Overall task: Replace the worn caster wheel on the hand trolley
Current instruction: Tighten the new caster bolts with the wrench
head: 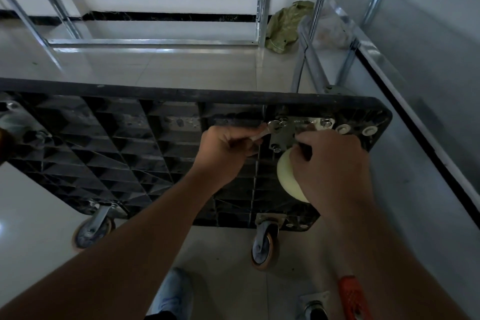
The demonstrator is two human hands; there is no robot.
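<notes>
Black trolley [104, 143] upturned on floor. Our left hand [223, 153] clamped on wrench [270, 130] at mounting-plate bolt; right hand [330, 163] wrapped round pale caster wheel [287, 176].

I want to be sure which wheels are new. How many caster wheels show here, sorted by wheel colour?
Pale cream wheel, under the right hand: 1
Orange-rimmed wheels on the trolley, near edge: 2
Colour unclear, loose on the floor at bottom: 1
Total: 4
</notes>
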